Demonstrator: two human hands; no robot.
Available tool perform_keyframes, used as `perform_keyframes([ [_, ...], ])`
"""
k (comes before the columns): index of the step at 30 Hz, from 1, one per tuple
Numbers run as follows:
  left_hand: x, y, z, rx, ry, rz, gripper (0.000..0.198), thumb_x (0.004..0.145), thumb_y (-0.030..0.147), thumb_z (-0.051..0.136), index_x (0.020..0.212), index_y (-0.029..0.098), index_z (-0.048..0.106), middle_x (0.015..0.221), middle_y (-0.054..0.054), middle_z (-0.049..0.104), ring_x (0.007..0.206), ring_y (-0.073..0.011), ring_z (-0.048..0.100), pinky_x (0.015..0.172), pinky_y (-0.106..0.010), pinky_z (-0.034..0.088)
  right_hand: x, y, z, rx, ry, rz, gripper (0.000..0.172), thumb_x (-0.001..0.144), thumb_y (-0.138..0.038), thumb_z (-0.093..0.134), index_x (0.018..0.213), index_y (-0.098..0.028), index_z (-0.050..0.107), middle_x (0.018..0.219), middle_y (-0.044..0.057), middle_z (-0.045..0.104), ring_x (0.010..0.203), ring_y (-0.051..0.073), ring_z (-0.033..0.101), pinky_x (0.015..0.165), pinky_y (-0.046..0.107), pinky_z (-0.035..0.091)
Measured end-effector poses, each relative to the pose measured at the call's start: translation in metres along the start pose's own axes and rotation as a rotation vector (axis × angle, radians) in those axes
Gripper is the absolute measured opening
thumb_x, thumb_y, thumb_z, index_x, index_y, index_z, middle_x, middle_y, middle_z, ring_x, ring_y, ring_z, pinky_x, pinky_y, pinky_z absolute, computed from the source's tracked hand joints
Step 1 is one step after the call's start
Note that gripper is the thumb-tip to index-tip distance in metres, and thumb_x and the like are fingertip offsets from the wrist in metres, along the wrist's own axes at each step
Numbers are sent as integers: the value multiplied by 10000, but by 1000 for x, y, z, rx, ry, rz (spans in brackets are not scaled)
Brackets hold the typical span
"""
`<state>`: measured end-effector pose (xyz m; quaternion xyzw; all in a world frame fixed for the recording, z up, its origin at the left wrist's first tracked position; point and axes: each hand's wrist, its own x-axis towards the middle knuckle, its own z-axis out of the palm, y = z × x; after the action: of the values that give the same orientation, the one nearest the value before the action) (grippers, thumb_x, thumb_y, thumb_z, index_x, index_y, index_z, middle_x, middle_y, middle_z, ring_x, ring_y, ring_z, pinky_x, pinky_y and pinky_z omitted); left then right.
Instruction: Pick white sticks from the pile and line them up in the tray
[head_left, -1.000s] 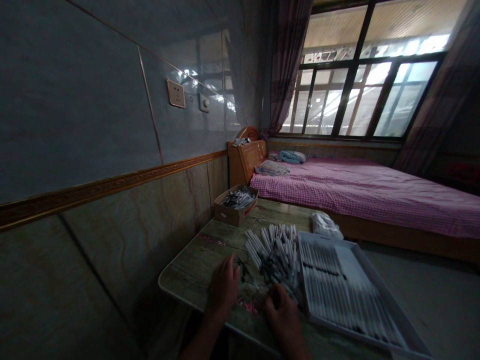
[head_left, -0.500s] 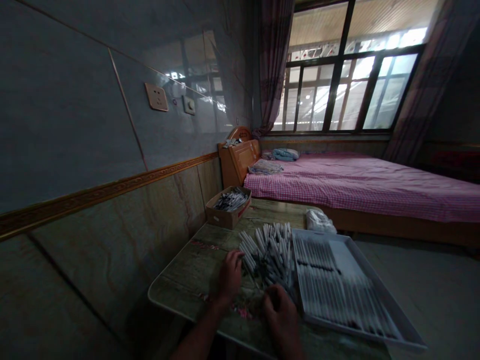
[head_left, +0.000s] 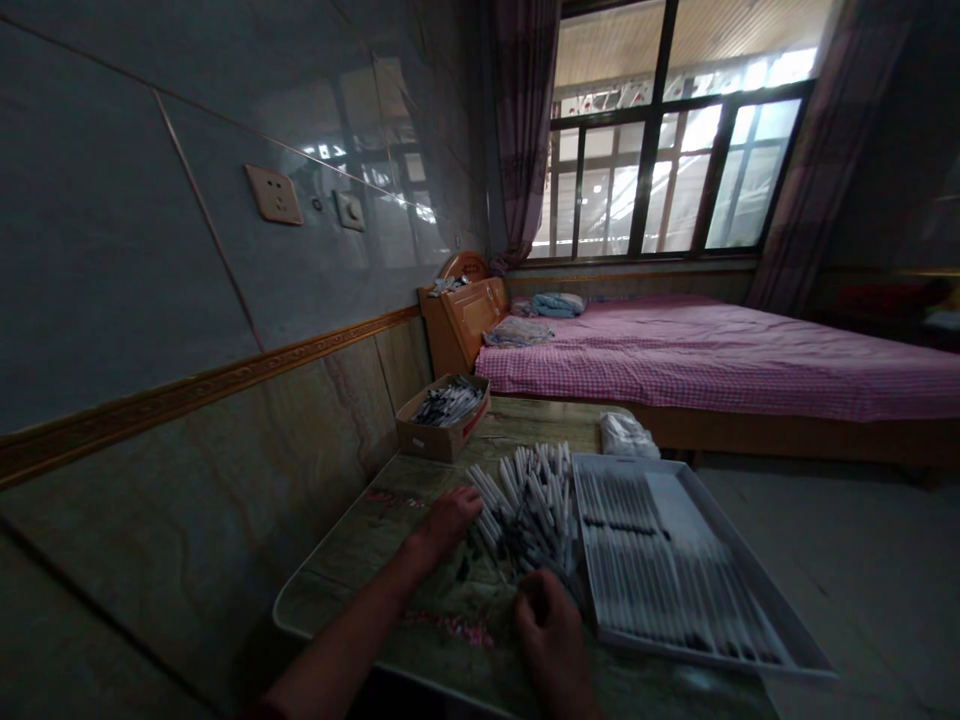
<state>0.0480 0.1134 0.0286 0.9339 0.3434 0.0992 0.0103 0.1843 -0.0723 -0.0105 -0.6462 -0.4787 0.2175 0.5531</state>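
A loose heap of white pen barrels (head_left: 529, 500) lies on a small marbled table (head_left: 375, 560). My left hand (head_left: 446, 522) reaches into the heap's left edge, fingers curled over a few barrels. My right hand (head_left: 551, 635) rests at the heap's near edge with its fingers bent; what they hold is hidden in the dim light. To the right lies a flat white tray (head_left: 750, 590) holding several pens laid in rows.
A cardboard box (head_left: 442, 412) of dark pen parts stands at the table's far left. A white bag (head_left: 628, 436) sits behind the tray. Pink bits (head_left: 457, 628) are scattered near the front edge. A tiled wall runs along the left, and a bed (head_left: 712, 360) lies beyond the table.
My left hand has moved forward from the bare tabletop into the left side of the heap. My right hand stays at the near edge. The view has swung to the right.
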Motion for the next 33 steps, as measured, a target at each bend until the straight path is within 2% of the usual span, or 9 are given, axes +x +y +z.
perform_keyframes([
  [7, 9, -11, 5, 53, -12, 134, 178, 863, 56, 544, 837, 181, 667, 949, -99, 697, 928, -238, 634, 860, -360, 479, 1, 2, 1, 5, -1, 0, 155, 782, -351, 489, 743, -226, 570, 609, -18, 595, 566, 164, 594, 544, 231, 425],
  [14, 2, -17, 3, -21, 97, 225, 178, 876, 68, 531, 815, 211, 616, 909, -82, 704, 1001, -246, 624, 1004, -407, 413, 1, 1, -2, -17, 0, 11, 135, 766, -335, 501, 753, -223, 575, 607, -23, 595, 564, 158, 591, 542, 221, 420],
  [17, -8, -16, 1, -345, 311, 29, 141, 869, 114, 560, 814, 233, 613, 859, -60, 709, 946, -241, 655, 1008, -399, 423, 1, 0, -2, -12, 17, 6, 134, 758, -335, 502, 740, -222, 573, 595, -25, 581, 553, 157, 578, 534, 223, 411],
  [20, -23, -6, 0, -653, 563, -264, 46, 874, 218, 581, 894, 244, 613, 837, -52, 712, 830, -227, 687, 851, -362, 510, 0, 0, -1, -10, 34, -3, 127, 753, -330, 507, 728, -223, 570, 587, -32, 563, 546, 152, 561, 531, 222, 398],
  [22, -37, 8, 2, -1104, 792, -528, 184, 797, 264, 683, 963, 224, 613, 812, -30, 719, 741, -208, 701, 717, -318, 545, -1, 3, 0, -16, 13, -19, 116, 755, -318, 506, 728, -223, 566, 584, -40, 544, 545, 145, 549, 529, 216, 386],
  [23, -45, 16, 4, -1319, 847, -616, 244, 755, 284, 726, 959, 211, 614, 760, -15, 712, 673, -199, 693, 653, -309, 552, -1, 4, 1, -22, -5, -30, 109, 756, -310, 504, 725, -223, 562, 581, -45, 532, 544, 141, 541, 525, 213, 376],
  [27, -80, 58, 19, -1918, 909, -835, 187, 735, 198, 743, 895, 169, 651, 760, -19, 725, 735, -196, 727, 724, -353, 609, -1, 7, 3, -61, -65, -58, 81, 747, -284, 506, 713, -220, 541, 569, -57, 500, 531, 129, 505, 510, 210, 335],
  [30, -92, 79, 27, -2075, 865, -893, 150, 753, 83, 707, 870, 170, 667, 779, -23, 742, 737, -199, 744, 728, -359, 626, -2, 6, 4, -74, -71, -68, 81, 751, -280, 496, 709, -220, 529, 579, -55, 493, 538, 129, 499, 517, 213, 333],
  [33, -84, 81, 24, -2139, 859, -914, 128, 806, 35, 636, 810, 158, 668, 741, -28, 742, 688, -177, 741, 671, -298, 624, -2, 4, 3, -82, -75, -72, 82, 757, -279, 488, 720, -221, 532, 578, -56, 487, 539, 131, 497, 519, 214, 336],
])
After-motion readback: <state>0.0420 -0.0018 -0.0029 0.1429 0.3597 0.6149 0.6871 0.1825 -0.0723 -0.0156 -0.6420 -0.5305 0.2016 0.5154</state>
